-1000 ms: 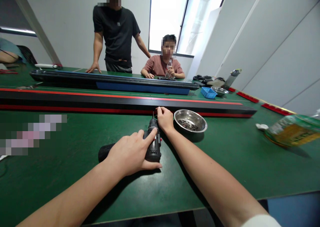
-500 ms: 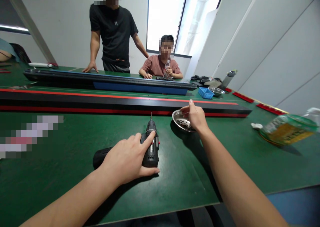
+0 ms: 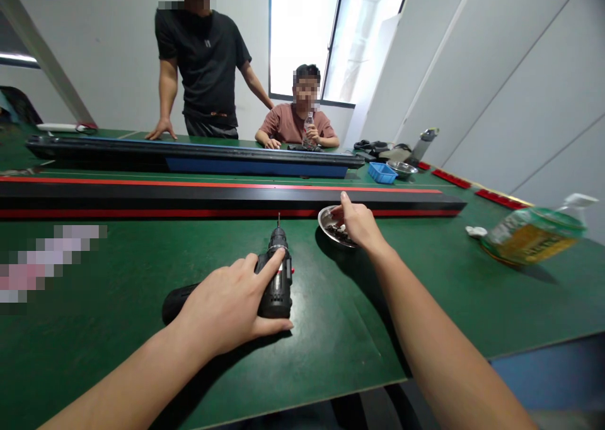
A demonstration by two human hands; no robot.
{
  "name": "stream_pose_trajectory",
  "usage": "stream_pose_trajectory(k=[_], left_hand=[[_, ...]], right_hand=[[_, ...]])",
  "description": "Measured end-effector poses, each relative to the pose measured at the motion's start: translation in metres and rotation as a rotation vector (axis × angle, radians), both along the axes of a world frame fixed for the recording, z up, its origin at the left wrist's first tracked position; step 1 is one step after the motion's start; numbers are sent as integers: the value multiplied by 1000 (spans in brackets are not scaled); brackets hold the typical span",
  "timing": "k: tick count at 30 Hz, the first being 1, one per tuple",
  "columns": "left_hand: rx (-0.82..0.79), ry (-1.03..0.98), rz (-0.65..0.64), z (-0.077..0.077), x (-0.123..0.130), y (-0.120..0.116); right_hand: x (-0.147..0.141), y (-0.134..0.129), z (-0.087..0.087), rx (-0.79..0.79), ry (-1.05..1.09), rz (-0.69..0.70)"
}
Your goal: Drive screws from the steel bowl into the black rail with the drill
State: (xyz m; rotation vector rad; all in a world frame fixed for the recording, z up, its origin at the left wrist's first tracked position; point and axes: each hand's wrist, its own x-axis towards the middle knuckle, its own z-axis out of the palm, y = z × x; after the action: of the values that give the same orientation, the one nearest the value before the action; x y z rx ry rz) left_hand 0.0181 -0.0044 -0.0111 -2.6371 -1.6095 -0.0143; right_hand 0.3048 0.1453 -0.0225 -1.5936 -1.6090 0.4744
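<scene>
A black power drill point(image 3: 276, 291) lies on its side on the green table point(image 3: 326, 342), its thin bit pointing away from me. My left hand point(image 3: 227, 304) is wrapped over the drill's body, thumb at its rear end. To the right of the drill stands a round metal bowl point(image 3: 322, 218) with small dark pieces inside. My right hand point(image 3: 362, 225) is over the bowl's right side, fingertips down in it; what they hold, if anything, is hidden. Just behind the bowl runs a long black bar with red edges point(image 3: 227, 197).
Beyond the bar lies a long black and blue piece point(image 3: 255, 165). A blue basket point(image 3: 382, 173) and another metal bowl point(image 3: 401, 168) stand at the back right. A plastic container point(image 3: 534, 234) is at the right. Two people point(image 3: 208, 64) are across the table.
The whole view has shifted, so things appear slightly further left. My right hand has its fingers lower in the bowl. My left hand remains on the drill.
</scene>
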Motion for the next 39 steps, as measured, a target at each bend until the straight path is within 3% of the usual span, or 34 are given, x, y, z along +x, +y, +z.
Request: stream_pose_trajectory(k=[39], left_hand=[[26,-4,-13,-6,-3,3]], right_hand=[[-10,-13,13,-100,-150,-13]])
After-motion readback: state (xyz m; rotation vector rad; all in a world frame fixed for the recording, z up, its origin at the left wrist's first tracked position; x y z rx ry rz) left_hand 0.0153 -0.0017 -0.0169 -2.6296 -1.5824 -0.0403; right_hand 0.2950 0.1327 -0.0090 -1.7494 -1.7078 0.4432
